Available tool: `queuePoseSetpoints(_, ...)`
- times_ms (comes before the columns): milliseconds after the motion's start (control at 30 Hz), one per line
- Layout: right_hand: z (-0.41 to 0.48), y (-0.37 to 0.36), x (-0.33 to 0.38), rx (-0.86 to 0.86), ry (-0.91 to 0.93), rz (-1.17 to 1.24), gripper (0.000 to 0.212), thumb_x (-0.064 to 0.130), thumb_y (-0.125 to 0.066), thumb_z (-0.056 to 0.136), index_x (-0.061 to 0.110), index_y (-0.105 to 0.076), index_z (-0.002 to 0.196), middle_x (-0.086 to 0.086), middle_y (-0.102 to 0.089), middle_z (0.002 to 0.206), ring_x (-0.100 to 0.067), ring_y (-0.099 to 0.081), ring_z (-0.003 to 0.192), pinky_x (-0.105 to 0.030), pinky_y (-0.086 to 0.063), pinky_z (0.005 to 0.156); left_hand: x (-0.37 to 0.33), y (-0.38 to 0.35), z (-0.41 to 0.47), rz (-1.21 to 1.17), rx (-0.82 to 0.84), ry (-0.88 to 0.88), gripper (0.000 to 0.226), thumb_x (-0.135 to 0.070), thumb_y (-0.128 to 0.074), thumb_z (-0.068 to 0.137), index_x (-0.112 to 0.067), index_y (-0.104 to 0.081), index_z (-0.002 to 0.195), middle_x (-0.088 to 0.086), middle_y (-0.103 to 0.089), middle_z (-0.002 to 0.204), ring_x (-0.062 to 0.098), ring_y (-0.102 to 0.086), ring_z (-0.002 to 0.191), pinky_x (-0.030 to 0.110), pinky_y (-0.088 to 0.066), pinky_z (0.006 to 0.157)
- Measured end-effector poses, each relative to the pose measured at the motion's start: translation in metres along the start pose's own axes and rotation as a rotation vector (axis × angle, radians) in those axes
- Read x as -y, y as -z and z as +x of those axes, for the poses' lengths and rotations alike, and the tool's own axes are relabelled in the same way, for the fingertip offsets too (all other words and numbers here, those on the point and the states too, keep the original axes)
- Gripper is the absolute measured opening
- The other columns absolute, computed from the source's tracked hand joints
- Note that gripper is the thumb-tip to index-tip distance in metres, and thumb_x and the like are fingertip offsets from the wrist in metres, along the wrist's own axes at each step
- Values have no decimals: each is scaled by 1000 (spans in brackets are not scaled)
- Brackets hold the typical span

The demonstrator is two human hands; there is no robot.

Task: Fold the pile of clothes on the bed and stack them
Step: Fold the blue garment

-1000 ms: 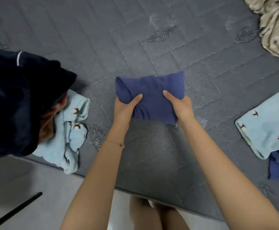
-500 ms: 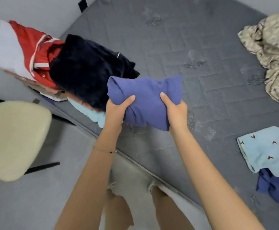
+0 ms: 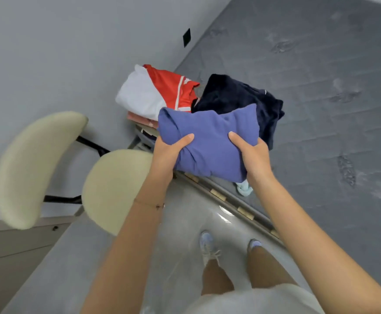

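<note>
Purple folded garment (image 3: 209,141) gripped by left hand (image 3: 170,152) and right hand (image 3: 254,155).

Purple garment (image 3: 209,141) hides the light-blue cloth (image 3: 243,189) (bar one corner)

no readable text, no labels, no brand marks, no numbers anywhere in view

We see a matt blue cloth bundle (image 3: 209,141) at centre, plush navy garment (image 3: 234,94) above it, quilted grey mattress (image 3: 321,109) right, glossy floor (image 3: 185,223) below, padded cream chair (image 3: 114,189) left.
</note>
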State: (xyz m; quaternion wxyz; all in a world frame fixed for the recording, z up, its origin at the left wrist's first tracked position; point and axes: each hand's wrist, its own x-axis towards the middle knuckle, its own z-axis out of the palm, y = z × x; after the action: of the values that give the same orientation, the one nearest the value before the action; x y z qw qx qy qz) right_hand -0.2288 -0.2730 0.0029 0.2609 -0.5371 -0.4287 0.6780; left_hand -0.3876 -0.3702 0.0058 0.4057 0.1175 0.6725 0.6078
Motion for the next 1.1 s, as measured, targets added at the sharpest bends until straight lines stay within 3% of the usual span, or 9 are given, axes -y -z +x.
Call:
queuePoseSetpoints(200,17,-64,7,26,-16,11,14,33,-72,85,26,-67,96,15,-72,90,1,-69,77,-14,-52,58,-13,49,38,-37,-1,12,49,-8,-71,86,-22,-53,129,-4,-65,123,10,-66,107,25,-57,83)
queuePoseSetpoints(333,52,-96,15,50,-53,14,16,37,-67,89,29,-66,102,16,-71,95,2,-68,79,-15,-50,60,-27,71,87,41,-10,8,59,-10,-73,85,-13,-48,138,2,-61,130,14,-63,112,25,-56,86)
queuePoseSetpoints(533,126,-155,27,80,-110,2,30,32,-66,91,21,-63,118,5,-69,112,-14,-66,100,-31,-54,82,-43,99,181,93,-78,-19,55,-11,-77,81,-12,-53,131,0,-64,122,12,-65,106,18,-55,78)
queuePoseSetpoints(667,172,-194,31,56,-97,-11,31,27,-64,91,16,-61,120,1,-68,114,-15,-65,103,-33,-52,89,-51,111,249,47,-78,27,56,-12,-77,81,-11,-54,132,3,-65,124,16,-65,109,28,-55,87)
queuePoseSetpoints(933,243,-244,13,-26,-224,33,35,22,-66,91,12,-58,123,-3,-65,120,-20,-63,106,-37,-51,92,-46,135,363,129,51,64,55,-12,-77,82,-13,-52,132,1,-64,125,12,-65,109,27,-55,88)
queuePoseSetpoints(1033,253,-251,5,-72,-227,-64,25,18,-67,90,11,-59,113,-1,-65,111,-21,-62,105,-37,-50,92,-36,142,388,249,67,97,53,-14,-80,79,-17,-54,125,-10,-63,116,5,-64,102,15,-52,78)
queuePoseSetpoints(1100,258,-255,-1,-117,-229,-199,14,14,-68,88,13,-58,98,-1,-62,99,-22,-59,97,-35,-49,85,-26,147,396,411,30,108,57,-15,-82,77,-13,-51,124,-8,-58,114,12,-60,106,20,-48,84)
